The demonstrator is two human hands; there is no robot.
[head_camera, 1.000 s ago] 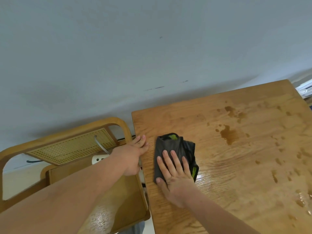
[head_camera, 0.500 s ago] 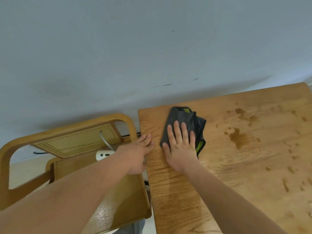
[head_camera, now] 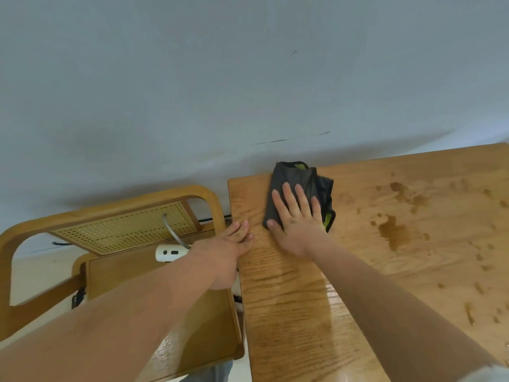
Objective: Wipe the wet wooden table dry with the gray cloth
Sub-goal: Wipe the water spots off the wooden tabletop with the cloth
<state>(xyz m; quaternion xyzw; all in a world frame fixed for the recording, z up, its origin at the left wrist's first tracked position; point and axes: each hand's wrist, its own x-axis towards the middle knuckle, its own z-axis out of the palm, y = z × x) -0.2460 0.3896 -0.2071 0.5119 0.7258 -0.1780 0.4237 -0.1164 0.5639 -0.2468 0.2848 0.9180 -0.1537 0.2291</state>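
A person's right hand [head_camera: 297, 219] lay flat on a crumpled gray cloth [head_camera: 292, 176] with yellow-green trim, fingers straight and slightly spread, palm pressing the fabric onto the wooden table [head_camera: 289, 312]. The cloth sat at the table's far left corner, its far end reaching the back edge where the tabletop met the pale wall [head_camera: 248, 78], and most of its near half was covered by the hand. The left hand [head_camera: 225, 252] rested just beside it, apart from the cloth, with fingers straight and together and the fingertips laid over the table's left edge, gripping nothing. To the right of the cloth the tabletop stretched wide, marked by a dark wet patch [head_camera: 392, 232], a second stain [head_camera: 399, 188] farther back and scattered droplets toward the right side. Nearer the person, a glossy sheen ran across the grain between the two forearms. The room to the left was tight: a wooden chair [head_camera: 209, 199] with a cane-panel backrest stood close against the table's left edge, leaving only a narrow gap. Behind the left wrist, a white power strip [head_camera: 166, 252] lay on the chair's seat, with a gray cable [head_camera: 169, 227] curving up from it across the backrest.
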